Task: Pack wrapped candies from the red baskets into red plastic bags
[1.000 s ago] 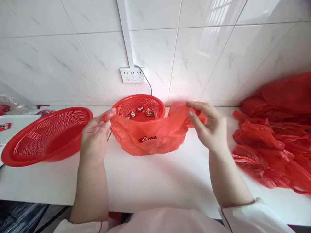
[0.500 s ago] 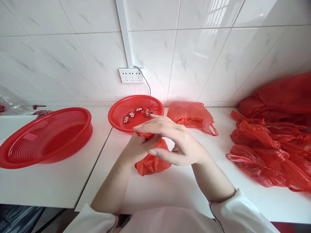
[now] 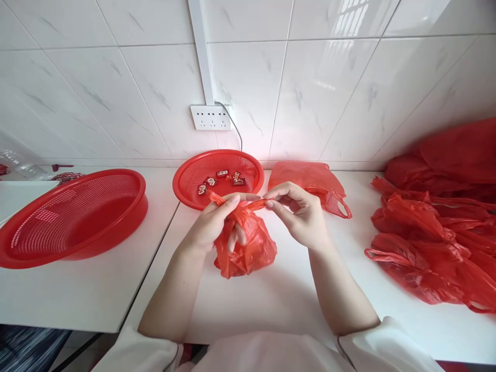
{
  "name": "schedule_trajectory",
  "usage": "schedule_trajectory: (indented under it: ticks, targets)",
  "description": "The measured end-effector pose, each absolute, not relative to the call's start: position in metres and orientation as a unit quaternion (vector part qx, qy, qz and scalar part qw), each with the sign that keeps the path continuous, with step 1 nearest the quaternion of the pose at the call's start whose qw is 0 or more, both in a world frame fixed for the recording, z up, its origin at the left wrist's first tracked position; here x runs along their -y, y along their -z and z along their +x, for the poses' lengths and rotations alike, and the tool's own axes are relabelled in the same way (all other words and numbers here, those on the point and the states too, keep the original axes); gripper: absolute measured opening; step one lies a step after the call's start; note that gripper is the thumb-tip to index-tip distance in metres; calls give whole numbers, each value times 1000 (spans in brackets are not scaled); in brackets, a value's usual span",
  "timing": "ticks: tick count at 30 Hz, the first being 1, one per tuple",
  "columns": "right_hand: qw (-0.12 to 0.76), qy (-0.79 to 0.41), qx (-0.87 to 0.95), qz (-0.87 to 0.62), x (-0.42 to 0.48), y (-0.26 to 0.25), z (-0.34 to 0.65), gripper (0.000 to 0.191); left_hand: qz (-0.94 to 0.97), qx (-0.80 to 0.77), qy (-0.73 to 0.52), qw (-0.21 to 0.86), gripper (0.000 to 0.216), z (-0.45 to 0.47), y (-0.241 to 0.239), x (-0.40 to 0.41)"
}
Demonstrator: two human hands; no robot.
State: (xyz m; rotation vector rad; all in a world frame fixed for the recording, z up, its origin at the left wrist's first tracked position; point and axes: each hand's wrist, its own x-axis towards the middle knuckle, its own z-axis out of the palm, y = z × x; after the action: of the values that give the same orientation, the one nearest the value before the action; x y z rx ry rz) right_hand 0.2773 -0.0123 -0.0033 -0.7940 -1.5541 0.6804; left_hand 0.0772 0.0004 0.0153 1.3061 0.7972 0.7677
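Observation:
A small red plastic bag (image 3: 248,248) hangs just above the white table in front of me, its top gathered into twisted handles. My left hand (image 3: 215,222) pinches one handle and wraps around the bag's neck. My right hand (image 3: 300,212) pinches the other handle and pulls it to the right. Behind them a small red mesh basket (image 3: 189,181) holds a few wrapped candies (image 3: 220,178).
A large red mesh basket (image 3: 73,217) stands on the left table. A flat red bag (image 3: 310,178) lies behind my right hand. A heap of red bags (image 3: 437,227) covers the right side. A wall socket (image 3: 210,117) with a cable sits above the small basket.
A second ago both hands held the bag wide open. They then brought the top together, and now each hand pulls a twisted handle apart at the bag's neck.

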Motion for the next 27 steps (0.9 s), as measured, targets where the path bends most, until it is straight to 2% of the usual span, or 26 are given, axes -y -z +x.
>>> schedule_trajectory:
  ticks: [3, 8, 10, 12, 14, 16, 18, 20, 23, 27]
  targets:
    - [588, -256, 704, -306, 17, -2, 287, 7, 507, -365, -367, 689, 42, 72, -14, -8]
    - [391, -290, 848, -208, 25, -10, 296, 12, 419, -324, -386, 755, 27, 68, -10, -17]
    - [389, -315, 842, -203, 22, -7, 293, 6, 457, -308, -378, 744, 25, 68, -12, -16]
    - [456, -324, 795, -234, 17, -1, 285, 3, 541, -312, -357, 695, 29, 69, -14, -11]
    - [521, -341, 732, -276, 11, 6, 275, 10, 644, -336, -341, 597, 32, 71, -15, -4]
    - [517, -395, 697, -302, 6, 12, 264, 22, 740, -369, -330, 456, 30, 74, -14, 2]
    - [475, -450, 688, -314, 2, 18, 255, 33, 805, -387, -328, 307, 26, 76, -10, 2]
    - [467, -469, 675, -326, 0, 22, 250, 38, 835, -365, -358, 202, 23, 78, -6, -1]
    - [497, -495, 641, -312, -6, 27, 249, 37, 830, -291, -448, 161, 23, 80, 0, -9]
    - [539, -492, 615, -298, -12, 30, 255, 28, 793, -261, -497, 237, 29, 83, 2, -13]
